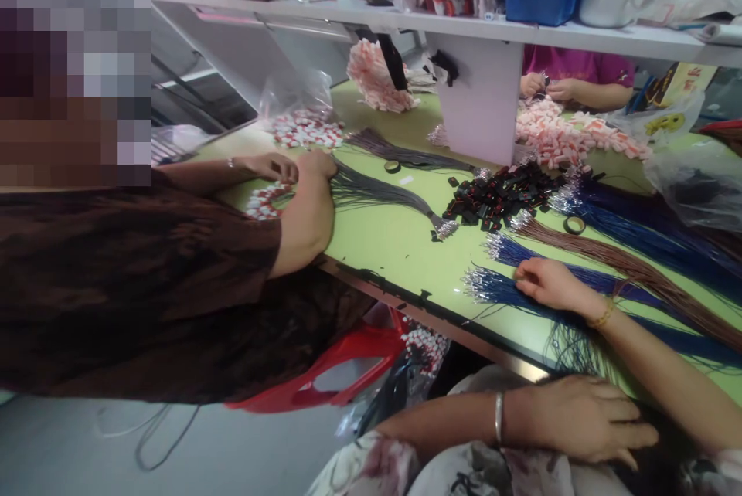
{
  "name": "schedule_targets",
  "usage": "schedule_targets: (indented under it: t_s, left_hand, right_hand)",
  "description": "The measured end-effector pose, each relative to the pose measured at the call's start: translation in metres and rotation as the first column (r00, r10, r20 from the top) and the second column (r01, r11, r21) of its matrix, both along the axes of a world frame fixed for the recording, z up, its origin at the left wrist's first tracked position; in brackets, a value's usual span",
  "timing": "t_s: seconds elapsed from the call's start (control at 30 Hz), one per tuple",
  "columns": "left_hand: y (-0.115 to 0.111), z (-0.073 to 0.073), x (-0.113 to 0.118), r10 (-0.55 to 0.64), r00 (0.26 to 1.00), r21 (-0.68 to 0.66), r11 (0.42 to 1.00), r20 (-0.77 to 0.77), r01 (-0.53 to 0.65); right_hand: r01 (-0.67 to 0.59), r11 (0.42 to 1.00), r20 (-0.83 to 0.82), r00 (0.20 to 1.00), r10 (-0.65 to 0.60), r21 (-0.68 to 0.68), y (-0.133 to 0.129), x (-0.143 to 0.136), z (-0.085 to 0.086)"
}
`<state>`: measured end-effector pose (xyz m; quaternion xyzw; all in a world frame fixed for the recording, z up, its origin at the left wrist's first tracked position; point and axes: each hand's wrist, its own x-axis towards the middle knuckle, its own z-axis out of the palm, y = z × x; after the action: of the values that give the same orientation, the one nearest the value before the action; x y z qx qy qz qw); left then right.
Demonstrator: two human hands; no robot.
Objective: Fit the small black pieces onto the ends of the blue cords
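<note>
The near blue wire bundle point(505, 292) lies flat on the green tabletop point(362, 237), its silver-tipped ends fanned out, beside another blue wire bundle point(515, 250).

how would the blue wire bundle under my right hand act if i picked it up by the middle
The blue wire bundle would probably be floppy, both ends drooping, since its strands are long and thin. The silvery tips fan apart, so they may splay or snag rather than stay together. Rolling seems unlikely, as it lies spread out on the green tabletop.
</note>
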<state>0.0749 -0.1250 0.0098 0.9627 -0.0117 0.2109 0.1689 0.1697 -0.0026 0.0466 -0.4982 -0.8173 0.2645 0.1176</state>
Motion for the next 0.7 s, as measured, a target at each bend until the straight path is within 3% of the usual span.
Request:
schedule_targets:
  t_s: [0.07,0.1,0.17,0.2,0.27,0.33,0.37,0.43,0.5,0.57,0.7]
  left_hand:
    - [0.014,-0.003,-0.008,-0.047,0.993,-0.064,0.996,0.113,0.055]
    - [0.026,-0.002,-0.016,-0.017,0.987,-0.111,0.993,0.158,0.035]
    - [0.061,0.003,-0.039,0.244,0.947,-0.238,0.952,0.208,-0.193]
    - [0.083,0.006,-0.053,0.449,0.871,-0.324,0.869,0.197,-0.375]
    - [0.131,0.009,-0.080,0.763,0.622,-0.423,0.629,0.175,-0.653]
    - [0.177,0.008,-0.103,0.903,0.419,-0.387,0.422,0.097,-0.820]
    - [0.197,0.006,-0.111,0.931,0.361,-0.337,0.359,0.058,-0.870]
    - [0.228,0.000,-0.122,0.936,0.351,-0.237,0.337,-0.022,-0.911]
    - [0.243,-0.003,-0.126,0.904,0.409,-0.164,0.388,-0.122,-0.907]
    - [0.247,-0.004,-0.127,0.878,0.439,-0.127,0.422,-0.188,-0.898]
    - [0.238,0.003,-0.126,0.893,0.409,-0.108,0.395,-0.187,-0.912]
  right_hand:
    - [0.027,0.998,0.050,0.998,-0.030,0.063,-0.003,-0.007,-0.014]
    - [0.037,0.997,0.055,0.998,-0.041,0.072,-0.004,-0.008,-0.020]
    - [0.058,0.996,0.039,0.997,-0.061,0.070,-0.005,-0.009,-0.028]
    - [0.064,0.995,0.027,0.997,-0.066,0.070,-0.006,-0.009,-0.030]
    - [0.072,0.994,0.018,0.997,-0.074,0.087,-0.007,-0.009,-0.031]
    - [0.079,0.990,0.035,0.996,-0.083,0.121,-0.009,-0.011,-0.029]
    - [0.075,0.988,0.046,0.996,-0.082,0.137,-0.010,-0.011,-0.028]
    - [0.072,0.983,0.048,0.996,-0.081,0.172,-0.013,-0.012,-0.027]
    - [0.094,0.974,-0.003,0.995,-0.096,0.205,-0.015,-0.012,-0.027]
    - [0.135,0.966,-0.083,0.989,-0.120,0.220,-0.016,-0.011,-0.028]
    - [0.182,0.969,-0.213,0.966,-0.145,0.167,-0.015,-0.009,-0.030]
